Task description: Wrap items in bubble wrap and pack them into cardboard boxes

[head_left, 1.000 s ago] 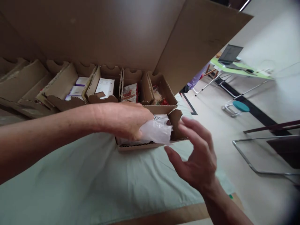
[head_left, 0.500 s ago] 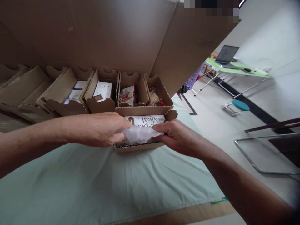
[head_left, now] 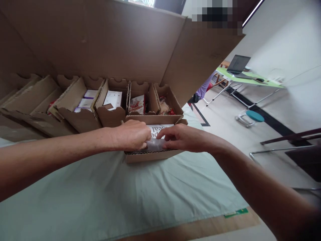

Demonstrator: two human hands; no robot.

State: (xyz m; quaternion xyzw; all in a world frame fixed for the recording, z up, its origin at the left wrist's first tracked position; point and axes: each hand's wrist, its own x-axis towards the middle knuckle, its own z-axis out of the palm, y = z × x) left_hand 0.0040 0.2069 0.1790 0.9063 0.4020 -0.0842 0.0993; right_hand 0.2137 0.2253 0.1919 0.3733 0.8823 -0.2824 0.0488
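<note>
Both hands are inside the front of a small open carton (head_left: pixel 152 157) on the cloth. My left hand (head_left: pixel 135 134) is closed, its knuckles up, on the left part of a clear plastic air cushion (head_left: pixel 155 144). Curled over the other end is my right hand (head_left: pixel 182 136), its thumb against the plastic and its forefinger apart from the thumb. Behind the cushion, also in the carton, lies a white packet (head_left: pixel 163 127) with brown lettering, upside down to me and partly covered by my hands.
Cardboard bins (head_left: pixel 72 115) stand in a row behind, some holding white boxes (head_left: pixel 113 99) or red-and-white packets (head_left: pixel 137 103). Tall cardboard (head_left: pixel 120 43) rises behind them. Pale green cloth (head_left: pixel 100 194) covers the table. Rightward are a laptop (head_left: pixel 238 63), a stool (head_left: pixel 254 116) and part of a person (head_left: pixel 204 87).
The air cushion has gone lower into the carton, and less of it shows. My left hand has moved right over it. My right thumb and forefinger have parted from their pinch.
</note>
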